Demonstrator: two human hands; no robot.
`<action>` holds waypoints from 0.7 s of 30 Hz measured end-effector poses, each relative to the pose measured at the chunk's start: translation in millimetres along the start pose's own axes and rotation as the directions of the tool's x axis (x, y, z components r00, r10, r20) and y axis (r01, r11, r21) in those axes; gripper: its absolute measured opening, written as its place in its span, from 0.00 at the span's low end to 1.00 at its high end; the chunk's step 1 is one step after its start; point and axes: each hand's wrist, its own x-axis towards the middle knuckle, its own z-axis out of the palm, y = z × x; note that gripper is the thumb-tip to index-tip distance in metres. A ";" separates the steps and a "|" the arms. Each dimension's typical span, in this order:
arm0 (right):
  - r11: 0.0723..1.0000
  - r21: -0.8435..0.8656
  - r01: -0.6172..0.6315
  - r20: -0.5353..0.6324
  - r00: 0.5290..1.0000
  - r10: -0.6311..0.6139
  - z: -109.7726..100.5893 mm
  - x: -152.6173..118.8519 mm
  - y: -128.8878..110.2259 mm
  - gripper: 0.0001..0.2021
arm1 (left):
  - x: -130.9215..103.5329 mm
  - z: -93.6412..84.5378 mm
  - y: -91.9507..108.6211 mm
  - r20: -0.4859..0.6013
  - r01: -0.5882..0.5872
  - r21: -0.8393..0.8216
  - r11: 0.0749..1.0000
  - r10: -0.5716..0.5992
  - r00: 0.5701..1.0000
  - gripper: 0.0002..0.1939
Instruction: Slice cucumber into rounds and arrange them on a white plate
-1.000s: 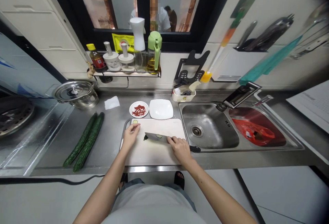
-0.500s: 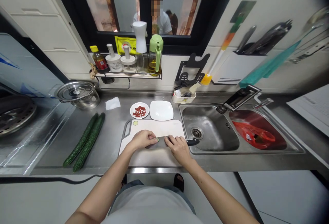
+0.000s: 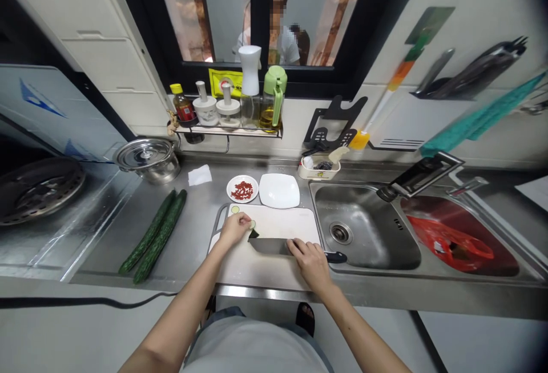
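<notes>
My left hand (image 3: 236, 229) is closed in a pinch on a thin cucumber slice (image 3: 252, 224) above the white cutting board (image 3: 265, 270). Just below that slice is a small dark green patch whose nature I cannot make out. My right hand (image 3: 311, 260) grips a kitchen knife (image 3: 270, 246) at the rear of its blade, the tip pointing left. The black handle sticks out to the right toward the sink. Another round cucumber slice (image 3: 235, 209) lies at the board's upper left corner. Two whole cucumbers (image 3: 160, 236) rest side by side on the counter to the left.
Behind the board stand a plate of red bits (image 3: 231, 196) and a white square plate (image 3: 279, 190). A steel sink (image 3: 368, 253) adjoins on the right, with a red plastic bag (image 3: 454, 247) in its second basin. A lidded pot (image 3: 158, 167) and white tissue (image 3: 200, 175) are at back left.
My left hand has lifted a little up and left, carrying the cucumber slice away from the blade. The knife's blade shows more now, under my right hand. The view has shifted.
</notes>
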 end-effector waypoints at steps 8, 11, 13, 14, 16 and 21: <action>0.997 -0.002 -0.076 0.072 0.995 0.076 3.7 -2.5 3.5 0.22 | 39.1 -6.2 -39.7 -0.259 0.104 0.075 0.992 -0.082 0.962 0.10; 0.996 0.015 -0.088 0.091 0.992 0.087 2.5 -3.1 3.3 0.21 | 46.1 -3.3 -41.7 -0.284 0.098 0.095 0.991 -0.067 0.957 0.11; 0.995 0.026 -0.096 0.088 0.992 0.094 2.2 -4.1 3.6 0.22 | 49.0 -1.1 -41.6 -0.286 0.100 0.112 0.989 -0.065 0.956 0.12; 0.995 0.028 -0.101 0.086 0.991 0.098 2.2 -4.8 4.0 0.22 | 50.0 -0.1 -41.4 -0.288 0.106 0.122 0.987 -0.067 0.955 0.12; 0.994 0.027 -0.108 0.086 0.991 0.105 2.2 -6.0 5.0 0.22 | 51.3 1.3 -41.2 -0.294 0.122 0.149 0.981 -0.074 0.953 0.12; 0.991 0.034 -0.128 0.105 0.987 0.124 1.2 -7.0 7.0 0.22 | 51.2 2.9 -41.3 -0.296 0.085 0.216 0.973 -0.018 0.955 0.10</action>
